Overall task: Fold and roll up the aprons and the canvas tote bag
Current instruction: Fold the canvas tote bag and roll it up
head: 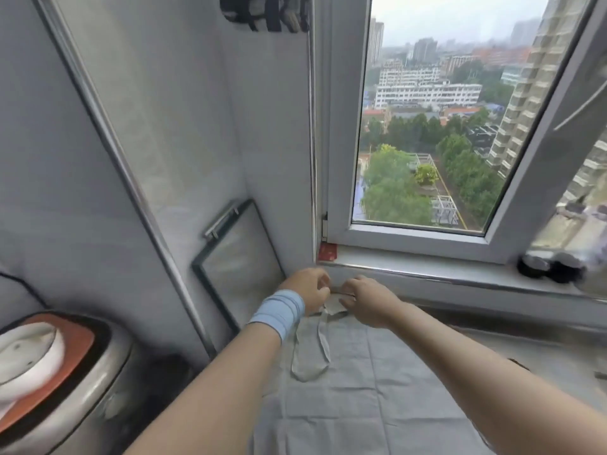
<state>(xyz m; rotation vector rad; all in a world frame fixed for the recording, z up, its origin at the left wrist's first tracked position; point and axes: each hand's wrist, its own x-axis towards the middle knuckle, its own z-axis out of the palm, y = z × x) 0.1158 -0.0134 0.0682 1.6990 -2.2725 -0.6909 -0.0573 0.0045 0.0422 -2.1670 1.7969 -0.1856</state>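
Under the sill (427, 268), left hand (308, 290), right hand (368, 302) on apron (361, 395)

No legible text (red sticker (327, 251) too blurred to read).

Grey wall (184, 133), open window (427, 126) showing overcast city, sill (427, 267).

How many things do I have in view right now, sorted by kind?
grey apron: 1
hands, left hand and right hand, each with a grip on the apron's far edge: 2
framed glass panel: 1
dark round objects: 2
appliance with orange-and-white lid: 1
Total: 7
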